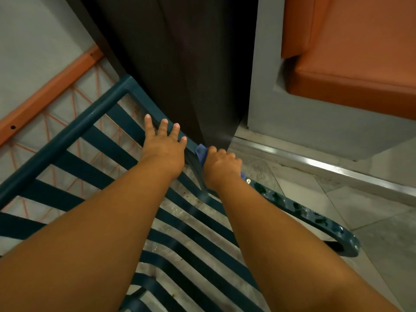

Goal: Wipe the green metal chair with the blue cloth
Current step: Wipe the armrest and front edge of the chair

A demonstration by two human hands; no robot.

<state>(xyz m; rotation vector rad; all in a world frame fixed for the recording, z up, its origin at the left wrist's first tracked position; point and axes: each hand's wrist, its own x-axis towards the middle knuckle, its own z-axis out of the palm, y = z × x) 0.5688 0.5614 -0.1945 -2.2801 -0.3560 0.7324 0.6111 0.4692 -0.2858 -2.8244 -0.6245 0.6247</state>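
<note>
The right hand is fisted around the soft, bunched blue cloth on the rigid, heavy-looking green slatted metal chair; beside it, the left hand, fingers spread, braces the rail.

Grey tiled floor carries the green metal chair, seen through its slats. A metal strip runs along the floor at right, below a grey bench base. Orange bar at left; contact with floor unclear.
</note>
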